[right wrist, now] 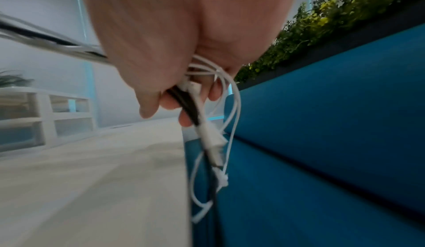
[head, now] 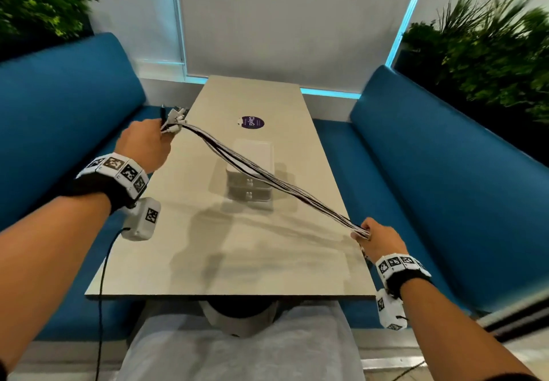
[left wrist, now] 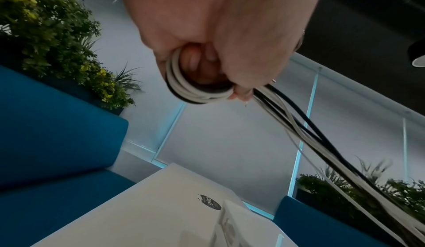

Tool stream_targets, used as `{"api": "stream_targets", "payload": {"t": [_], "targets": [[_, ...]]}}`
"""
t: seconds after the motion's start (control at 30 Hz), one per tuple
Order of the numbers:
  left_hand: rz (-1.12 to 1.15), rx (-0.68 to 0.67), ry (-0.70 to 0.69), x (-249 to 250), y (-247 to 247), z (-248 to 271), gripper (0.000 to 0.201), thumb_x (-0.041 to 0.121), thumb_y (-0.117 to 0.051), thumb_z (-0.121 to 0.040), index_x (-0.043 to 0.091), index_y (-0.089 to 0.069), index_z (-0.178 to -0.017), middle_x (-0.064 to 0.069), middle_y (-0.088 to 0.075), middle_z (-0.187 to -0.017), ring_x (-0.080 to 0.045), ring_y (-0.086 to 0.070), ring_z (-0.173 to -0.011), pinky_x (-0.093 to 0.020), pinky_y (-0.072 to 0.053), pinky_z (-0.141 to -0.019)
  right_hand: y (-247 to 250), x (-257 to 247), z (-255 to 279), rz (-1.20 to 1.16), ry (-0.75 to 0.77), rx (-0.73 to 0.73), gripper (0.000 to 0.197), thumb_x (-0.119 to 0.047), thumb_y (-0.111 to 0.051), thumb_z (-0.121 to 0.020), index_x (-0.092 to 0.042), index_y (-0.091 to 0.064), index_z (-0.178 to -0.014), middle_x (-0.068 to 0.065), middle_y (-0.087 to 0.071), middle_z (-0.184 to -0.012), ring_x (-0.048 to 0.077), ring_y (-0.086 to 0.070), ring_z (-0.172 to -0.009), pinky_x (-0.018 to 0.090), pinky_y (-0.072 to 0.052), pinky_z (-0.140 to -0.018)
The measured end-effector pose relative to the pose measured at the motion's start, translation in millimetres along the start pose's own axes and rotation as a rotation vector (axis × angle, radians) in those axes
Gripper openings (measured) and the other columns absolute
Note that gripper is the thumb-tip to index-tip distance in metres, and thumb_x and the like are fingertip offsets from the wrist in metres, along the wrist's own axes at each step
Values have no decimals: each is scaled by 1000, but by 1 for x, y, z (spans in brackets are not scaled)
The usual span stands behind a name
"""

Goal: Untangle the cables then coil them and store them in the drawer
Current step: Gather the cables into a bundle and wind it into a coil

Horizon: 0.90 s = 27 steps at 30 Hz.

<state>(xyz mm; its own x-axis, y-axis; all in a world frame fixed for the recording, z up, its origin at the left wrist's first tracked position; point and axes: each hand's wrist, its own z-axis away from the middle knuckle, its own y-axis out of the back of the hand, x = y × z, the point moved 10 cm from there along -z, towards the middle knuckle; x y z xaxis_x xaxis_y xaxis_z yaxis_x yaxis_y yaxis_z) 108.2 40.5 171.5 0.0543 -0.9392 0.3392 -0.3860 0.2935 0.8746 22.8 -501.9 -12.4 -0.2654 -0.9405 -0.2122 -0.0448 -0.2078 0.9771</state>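
A bundle of white and black cables stretches taut across the table, above the white drawer unit. My left hand grips one end at the table's far left, with plugs sticking out past the fist. In the left wrist view the cables loop round the curled fingers of the left hand. My right hand grips the other end at the table's near right edge. In the right wrist view the loose cable ends and plugs hang below the right hand. The drawer unit has its drawers pushed in.
The beige table carries a round purple sticker behind the drawer unit. Blue benches flank the table on both sides, with plants behind them. A black wire hangs from my left wrist camera.
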Motion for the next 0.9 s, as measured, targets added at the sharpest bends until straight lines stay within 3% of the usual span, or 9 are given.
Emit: {"api": "stream_targets", "payload": {"t": [0.1,0.2,0.33,0.43,0.53,0.63,0.73,0.9], "targets": [[-1,-37,14,-9,-8,2,42,47,-46,-98,13,-55,-77,-21,-61,-80,-41,-58,-72,-46,-53,-68,2,12,11,-77,4,-1,35,-57,-55,-89,-28,-36,-85,-1,-63,-61,21,-59,-54,31,-48,-48],[-16,-82,27,-19,-24,10,46,53,-42,-98,16,-53,-74,-18,-59,-76,-39,-58,-68,-43,-53,-65,2,18,18,-120,-42,-37,55,-74,-60,-74,-22,-43,-77,1,-61,-63,19,-57,-54,29,-43,-46],[-1,-95,61,-30,-35,13,47,51,-44,-99,12,-55,-75,-19,-60,-77,-38,-57,-67,-41,-50,-64,-3,19,16,22,17,-44,82,-99,-46,-50,-19,-53,-66,-5,-59,-63,15,-55,-62,36,-46,-69],[-10,-91,75,-40,-35,13,48,53,-42,-99,14,-53,-73,-18,-60,-76,-37,-57,-66,-40,-51,-63,-10,26,20,117,28,-79,84,-102,-40,-51,-20,-52,-67,-7,-58,-68,10,-53,-65,37,-41,-77],[-24,-107,74,-45,-37,15,47,54,-42,-98,17,-54,-72,-16,-60,-75,-37,-57,-66,-41,-52,-63,-18,43,21,-37,-36,-96,69,-87,-50,-69,-19,-49,-78,-4,-59,-74,13,-52,-66,38,-43,-75],[-32,-108,70,-44,-43,19,50,56,-40,-98,15,-54,-73,-15,-58,-73,-37,-57,-65,-40,-50,-62,-28,59,18,-224,-119,-125,32,-49,-43,-96,-18,-43,-86,6,-60,-81,22,-56,-71,41,-50,-73],[-38,-112,63,-41,-48,20,55,57,-38,-98,12,-55,-72,-14,-59,-71,-36,-56,-63,-39,-48,-61,-23,69,16,-1,-151,-50,20,-34,-32,-100,-18,-42,-93,7,-58,-84,29,-54,-79,39,-49,-72],[-74,-117,32,-33,-49,22,49,56,-38,-99,17,-52,-73,-14,-58,-73,-36,-56,-64,-39,-49,-60,-5,74,22,439,-203,35,26,-33,-43,-92,-22,-61,-107,2,-60,-109,25,-55,-101,37,-43,-84]]}}
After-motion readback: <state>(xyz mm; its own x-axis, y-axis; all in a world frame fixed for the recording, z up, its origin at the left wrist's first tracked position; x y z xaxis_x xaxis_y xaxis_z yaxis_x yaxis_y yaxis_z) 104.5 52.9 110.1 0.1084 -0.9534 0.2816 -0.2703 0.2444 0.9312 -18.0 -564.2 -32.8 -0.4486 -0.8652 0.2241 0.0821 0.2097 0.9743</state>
